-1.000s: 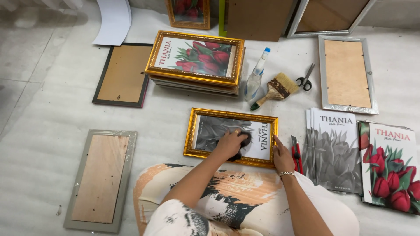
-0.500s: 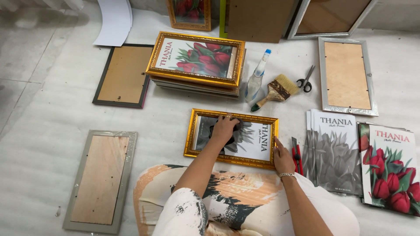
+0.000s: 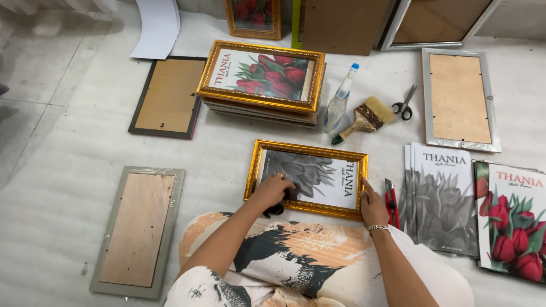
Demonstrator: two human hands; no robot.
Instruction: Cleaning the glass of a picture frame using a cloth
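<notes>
now gold frame (image 3: 307, 179) w/ grey flower print lies flat betw both hands.

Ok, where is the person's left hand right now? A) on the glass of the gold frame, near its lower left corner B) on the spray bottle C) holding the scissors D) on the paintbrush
A: the left hand presses down on the gold frame near its lower left corner, with something dark under it, while the right hand steadies the frame's right edge.

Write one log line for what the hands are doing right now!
left hand: pressing dark cloth on gold frame | right hand: steadying frame's right edge | nearby: red cutter, spray bottle, brush
</notes>
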